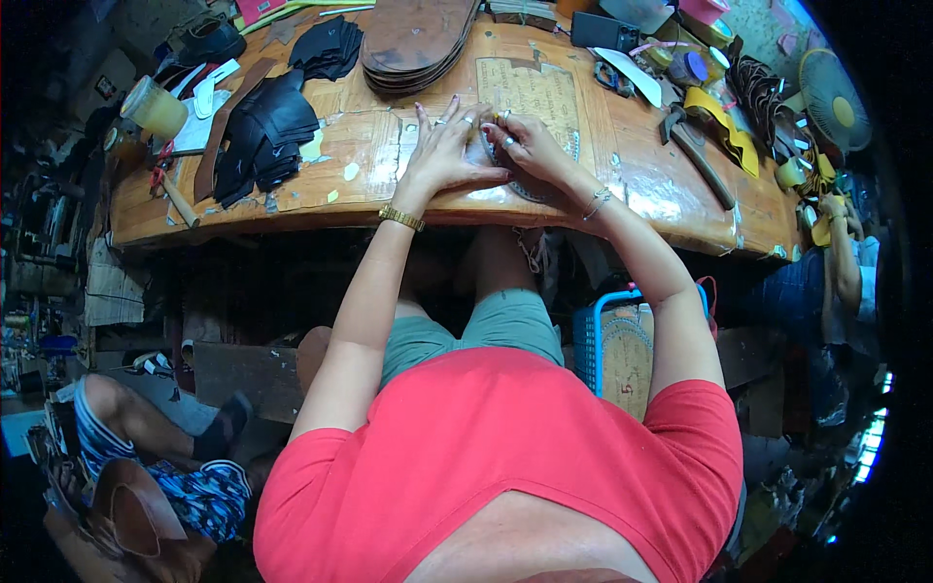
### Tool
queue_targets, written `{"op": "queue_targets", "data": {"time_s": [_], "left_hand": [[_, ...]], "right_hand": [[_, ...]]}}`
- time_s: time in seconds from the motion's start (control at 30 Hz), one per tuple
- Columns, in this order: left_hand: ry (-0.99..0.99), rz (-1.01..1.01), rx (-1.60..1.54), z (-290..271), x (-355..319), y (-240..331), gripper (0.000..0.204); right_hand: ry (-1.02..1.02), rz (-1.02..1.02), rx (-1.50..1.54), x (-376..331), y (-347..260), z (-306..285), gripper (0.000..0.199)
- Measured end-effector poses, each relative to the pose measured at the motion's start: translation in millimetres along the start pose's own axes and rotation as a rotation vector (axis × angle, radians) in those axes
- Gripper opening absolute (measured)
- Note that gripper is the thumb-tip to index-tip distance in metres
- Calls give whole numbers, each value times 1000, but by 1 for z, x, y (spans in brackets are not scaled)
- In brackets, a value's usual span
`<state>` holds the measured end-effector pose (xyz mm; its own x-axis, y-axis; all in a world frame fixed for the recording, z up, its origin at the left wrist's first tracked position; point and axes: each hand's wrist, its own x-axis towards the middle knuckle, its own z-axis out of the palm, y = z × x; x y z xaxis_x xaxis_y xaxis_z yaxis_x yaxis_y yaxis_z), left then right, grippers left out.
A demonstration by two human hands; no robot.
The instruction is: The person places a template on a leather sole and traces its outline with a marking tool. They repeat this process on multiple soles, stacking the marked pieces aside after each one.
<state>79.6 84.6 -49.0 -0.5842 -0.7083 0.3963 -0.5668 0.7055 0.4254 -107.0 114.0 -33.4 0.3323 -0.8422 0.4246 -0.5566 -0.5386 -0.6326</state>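
Observation:
My left hand (449, 154) lies with its fingers spread on the work at the table's near middle, its thumb reaching toward my right hand. My right hand (530, 148) is closed in a pinch beside it, fingertips near those of the left. What it pinches is too small and covered to make out. Under both hands sits a rounded pattern piece (532, 190) with a dotted line along its curved edge; my hands hide much of it. Just beyond lies a tan pattern sheet (525, 83) with handwriting on it.
Stacked brown leather pieces (413, 44) stand at the back. Black leather pieces (262, 136) and a wooden-handled tool (180, 199) lie left. A hammer (702, 165) and yellow material (724, 126) are right. A blue basket (586, 340) stands below the table. Other people sit lower left and far right.

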Motion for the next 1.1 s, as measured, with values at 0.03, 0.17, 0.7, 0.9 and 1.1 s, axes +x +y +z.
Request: {"op": "queue_targets", "data": {"time_s": [0.03,0.17,0.7,0.9,1.1], "left_hand": [[-6,0,-5,0,0,0,109],[-16,-9,14,0,0,3,116],[-13,-21,-7,0,0,1,122],[-9,-3,4,1,0,2,122],[-12,-20,-12,1,1,-1,125]], "right_hand": [[28,-23,4,0,4,3,27],[99,165,372,0,13,4,28],[131,-23,-55,1,3,6,27],[114,295,459,6,16,4,28],[102,-208,-251,8,9,11,27]]}}
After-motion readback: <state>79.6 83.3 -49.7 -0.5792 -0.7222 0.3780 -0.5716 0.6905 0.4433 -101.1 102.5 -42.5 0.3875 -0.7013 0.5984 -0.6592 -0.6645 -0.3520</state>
